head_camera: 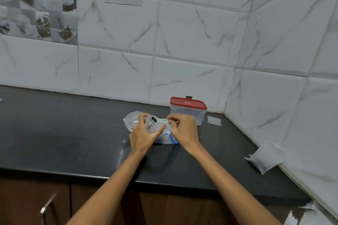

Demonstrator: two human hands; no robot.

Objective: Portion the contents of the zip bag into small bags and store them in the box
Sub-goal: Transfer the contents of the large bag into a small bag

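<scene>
A clear zip bag [131, 119] with a blue zip strip lies on the black counter [73, 133]. Above it my left hand [142, 136] holds a small clear bag [151, 126] with its mouth turned toward the right. My right hand [182, 129] pinches the handle of a pale green spoon [161, 120], and the spoon's bowl, holding something dark, sits at the small bag's mouth. Just behind my hands stands the clear box with its red lid [188, 105] shut. A filled small bag [265, 158] leans against the right wall.
Tiled walls meet in a corner behind and to the right of the box. Another small flat bag [214, 121] lies on the counter right of the box. Wooden cabinet doors with a metal handle [46, 206] run below the counter's front edge.
</scene>
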